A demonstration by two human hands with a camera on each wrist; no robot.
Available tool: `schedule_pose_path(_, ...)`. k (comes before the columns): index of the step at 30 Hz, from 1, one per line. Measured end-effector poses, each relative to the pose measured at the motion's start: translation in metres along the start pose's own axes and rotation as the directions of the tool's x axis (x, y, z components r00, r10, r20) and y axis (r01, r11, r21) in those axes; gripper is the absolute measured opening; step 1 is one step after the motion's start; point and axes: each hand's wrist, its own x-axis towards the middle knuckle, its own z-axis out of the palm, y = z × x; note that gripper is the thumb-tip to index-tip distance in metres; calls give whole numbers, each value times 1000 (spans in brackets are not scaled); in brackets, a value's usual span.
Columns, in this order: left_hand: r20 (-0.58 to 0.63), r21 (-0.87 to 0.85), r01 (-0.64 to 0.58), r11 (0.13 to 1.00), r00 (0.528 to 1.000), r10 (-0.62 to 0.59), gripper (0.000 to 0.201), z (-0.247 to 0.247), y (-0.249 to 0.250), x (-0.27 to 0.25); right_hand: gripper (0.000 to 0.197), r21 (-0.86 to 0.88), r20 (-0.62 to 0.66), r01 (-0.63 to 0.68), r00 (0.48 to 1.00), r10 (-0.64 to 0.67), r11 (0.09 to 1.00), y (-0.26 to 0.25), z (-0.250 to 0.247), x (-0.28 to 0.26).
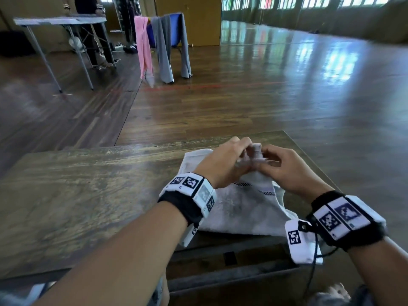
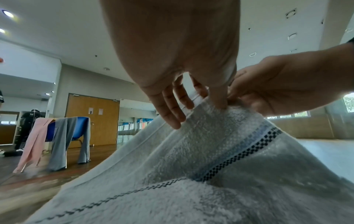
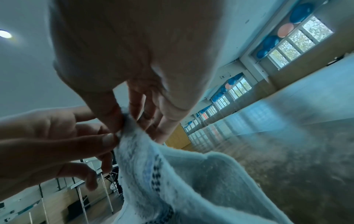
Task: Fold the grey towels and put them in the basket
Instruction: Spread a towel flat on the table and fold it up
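Note:
A pale grey towel (image 1: 242, 208) with a dark checked stripe lies crumpled on the right part of the wooden table (image 1: 77, 195). Both hands meet above its far edge. My left hand (image 1: 227, 160) pinches a raised corner of the towel (image 2: 220, 136) between thumb and fingers. My right hand (image 1: 280, 164) pinches the same lifted corner from the right. In the right wrist view the towel (image 3: 172, 181) hangs down from the two sets of fingertips. No basket is in view.
A blue chair (image 1: 163, 34) on the wooden floor beyond the table carries a pink cloth (image 1: 143, 47) and grey towels (image 1: 163, 51). A folding table (image 1: 59, 21) stands at the far left with a person behind it.

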Motion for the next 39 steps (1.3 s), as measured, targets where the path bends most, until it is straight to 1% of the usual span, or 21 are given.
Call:
schedule_pose_path(3,5,-55,-12,998,1000,12,27,-2,0,-2,11,147,19,-91,996,89,985,-4,-1,-11)
schedule_pose_path(4,7,-70,-15,997,1000,16,25,-2,1,-2,15,180,21,-120,993,118,976,-4,-1,-13)
schedule_pose_path(6,-4,-89,-22,996,1000,21,23,0,3,-1,26,215,4,-139,990,141,967,-3,2,-14)
schedule_pose_path(8,-17,-72,-38,997,999,37,22,4,6,2,30,239,-60,-127,988,145,963,-1,5,-13)
schedule_pose_path(10,-31,-53,-38,998,999,36,21,9,9,4,31,185,-151,-97,980,126,978,1,6,-9)
schedule_pose_path(12,-64,-59,-10,998,998,6,22,11,11,8,26,82,-222,-61,972,77,995,5,7,-3)
schedule_pose_path(15,-87,-60,42,997,995,-47,24,9,12,15,22,-10,-268,-4,963,1,1000,10,6,5)
schedule_pose_path(18,-25,-65,78,995,997,-80,25,2,12,22,23,-26,-298,-6,954,-2,1000,15,3,11)
schedule_pose_path(21,106,-8,47,999,993,-46,30,-7,10,25,25,-1,-321,-100,942,95,995,26,-8,17)
schedule_pose_path(22,121,-5,36,999,992,-35,30,-8,9,25,25,19,-316,-130,940,129,991,29,-13,18)
schedule_pose_path(23,106,-15,34,999,994,-32,27,-8,7,25,25,35,-300,-151,941,154,988,32,-17,19)
schedule_pose_path(25,17,-42,39,998,999,-38,17,-5,4,24,18,41,-228,-177,956,182,983,34,-22,19)
schedule_pose_path(27,-70,-59,45,997,996,-49,11,-2,1,23,11,35,-176,-155,972,158,987,32,-19,19)
schedule_pose_path(28,-98,-63,47,997,994,-53,11,-1,0,23,11,57,-177,-135,974,143,989,29,-16,19)
schedule_pose_path(29,-118,-65,51,997,991,-59,13,-1,-1,23,19,82,-189,-120,973,134,989,27,-13,19)
schedule_pose_path(30,-134,-68,58,996,989,-66,15,0,-1,23,25,105,-197,-110,972,129,988,25,-11,19)
schedule_pose_path(31,-148,-72,64,995,986,-75,16,1,-2,23,28,124,-199,-104,972,127,987,23,-10,18)
schedule_pose_path(36,-166,-78,73,994,982,-85,21,2,-5,22,22,103,-208,-89,972,109,991,19,-7,16)
schedule_pose_path(39,-173,-72,72,995,981,-83,18,2,-5,22,24,19,-230,-58,971,60,998,17,-6,16)
